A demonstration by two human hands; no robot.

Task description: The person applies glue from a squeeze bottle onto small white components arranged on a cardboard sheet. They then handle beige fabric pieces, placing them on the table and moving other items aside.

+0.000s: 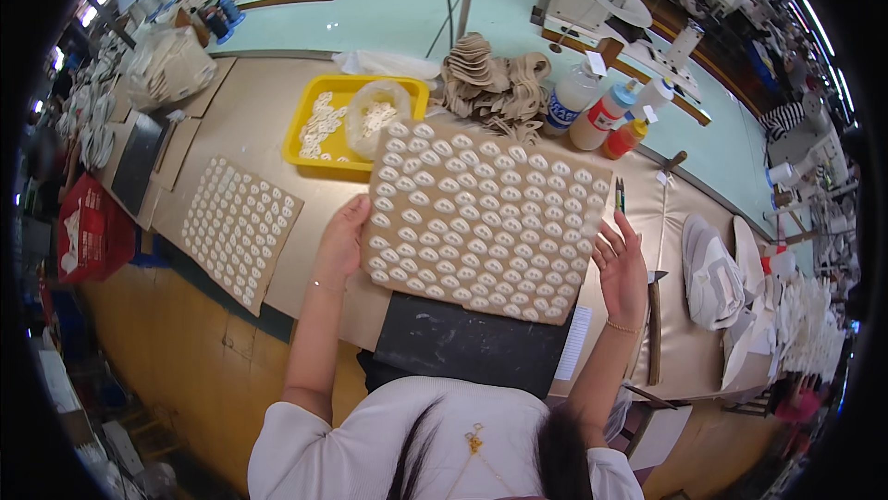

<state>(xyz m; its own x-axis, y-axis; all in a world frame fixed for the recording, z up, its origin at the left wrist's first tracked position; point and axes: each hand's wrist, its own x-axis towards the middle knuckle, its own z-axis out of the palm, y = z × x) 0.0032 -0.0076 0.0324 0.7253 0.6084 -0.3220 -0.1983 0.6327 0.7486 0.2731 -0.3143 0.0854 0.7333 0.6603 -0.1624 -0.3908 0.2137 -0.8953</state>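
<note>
A brown cardboard sheet [559, 318] covered in rows of small white oval pieces is raised over the table in front of me. My left hand [345, 234] grips its left edge, thumb at the front. At the right edge is my right hand [621, 264], its fingers curled against the border with the index finger raised. Just beyond the sheet stands a yellow tray [301, 121] with loose white pieces and a clear plastic bag [361, 139] holding more of them. To the left, a second cardboard sheet [289, 207] with similar pieces lies on the table.
Stacked beige fabric parts [490, 84] and several bottles [592, 116] stand behind. A black mat [453, 333] lies near me. To the right are a hammer [655, 315] and white shoe parts [712, 269]. A red basket [102, 232] is at far left, sewing machines [666, 56] across.
</note>
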